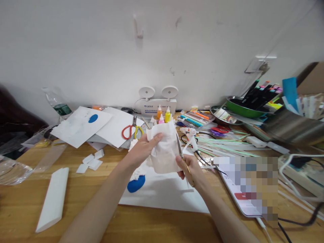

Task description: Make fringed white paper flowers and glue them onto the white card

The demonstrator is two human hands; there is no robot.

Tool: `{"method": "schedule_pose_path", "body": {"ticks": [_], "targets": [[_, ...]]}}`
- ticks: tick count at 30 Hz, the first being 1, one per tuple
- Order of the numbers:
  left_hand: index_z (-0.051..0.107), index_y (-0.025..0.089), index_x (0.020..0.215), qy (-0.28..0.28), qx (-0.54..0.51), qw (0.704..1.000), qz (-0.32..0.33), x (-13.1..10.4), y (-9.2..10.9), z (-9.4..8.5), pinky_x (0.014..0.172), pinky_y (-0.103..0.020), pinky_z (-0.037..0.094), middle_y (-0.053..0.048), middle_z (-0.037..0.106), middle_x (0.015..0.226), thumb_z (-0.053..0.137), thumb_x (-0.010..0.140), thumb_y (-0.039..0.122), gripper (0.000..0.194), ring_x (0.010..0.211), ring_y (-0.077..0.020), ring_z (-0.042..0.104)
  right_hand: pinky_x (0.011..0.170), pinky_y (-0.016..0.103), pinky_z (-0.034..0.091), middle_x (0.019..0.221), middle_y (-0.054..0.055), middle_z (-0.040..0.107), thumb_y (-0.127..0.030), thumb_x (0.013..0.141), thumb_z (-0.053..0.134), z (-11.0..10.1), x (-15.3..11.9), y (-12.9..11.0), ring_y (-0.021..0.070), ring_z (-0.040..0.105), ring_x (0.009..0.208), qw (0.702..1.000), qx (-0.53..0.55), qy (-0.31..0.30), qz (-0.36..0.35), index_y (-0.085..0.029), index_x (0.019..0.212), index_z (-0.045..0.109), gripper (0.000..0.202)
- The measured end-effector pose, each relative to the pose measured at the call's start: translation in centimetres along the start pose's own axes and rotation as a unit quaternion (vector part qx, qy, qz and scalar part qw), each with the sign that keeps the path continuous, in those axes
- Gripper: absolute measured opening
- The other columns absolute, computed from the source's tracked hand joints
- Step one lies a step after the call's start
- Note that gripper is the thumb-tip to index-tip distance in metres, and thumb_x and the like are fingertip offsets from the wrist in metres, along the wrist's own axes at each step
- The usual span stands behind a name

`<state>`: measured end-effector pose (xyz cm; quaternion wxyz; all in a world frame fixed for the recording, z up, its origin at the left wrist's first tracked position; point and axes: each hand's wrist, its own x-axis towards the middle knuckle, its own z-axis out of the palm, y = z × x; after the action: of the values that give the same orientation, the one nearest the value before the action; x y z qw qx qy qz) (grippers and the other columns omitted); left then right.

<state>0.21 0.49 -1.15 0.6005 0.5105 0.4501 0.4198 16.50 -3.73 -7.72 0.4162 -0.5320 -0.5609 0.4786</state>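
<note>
My left hand (149,145) pinches the upper left part of a thin white sheet (165,153), with the thumb lying over its front. Gold-handled scissors (187,171) are in my right hand (190,165), their blades pointing up along the sheet's right edge. Below the sheet lies a large white paper (164,194) on the wooden table. On that paper are a blue oval (136,184) and crumpled white bits (136,172) touching its upper edge.
Small white squares (89,162) and a folded white strip (53,199) lie left. Red-and-yellow-handled pliers (130,131) rest behind. A glue gun (191,136), straws (227,145) and a tablet (243,199) are at right. Paint bottles (167,115) stand near the wall.
</note>
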Motion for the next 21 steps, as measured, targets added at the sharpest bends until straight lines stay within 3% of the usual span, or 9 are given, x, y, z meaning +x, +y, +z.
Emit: {"method": "schedule_pose_path", "body": {"ticks": [21], "targets": [[0.06,0.016,0.101,0.003,-0.012,1.0,0.007,0.22,-0.03,-0.14,0.073,-0.03,0.048,-0.009,0.066,0.097,0.059,0.071,0.046,0.042,0.086,-0.0201,0.061,0.029,0.018,0.022,0.029,-0.006,0.036,-0.071,0.065,0.045,0.17,0.17,-0.05,0.0053,0.031,0.026,1.0,0.014,0.018,0.019,-0.021,0.048,0.033,0.054]]}}
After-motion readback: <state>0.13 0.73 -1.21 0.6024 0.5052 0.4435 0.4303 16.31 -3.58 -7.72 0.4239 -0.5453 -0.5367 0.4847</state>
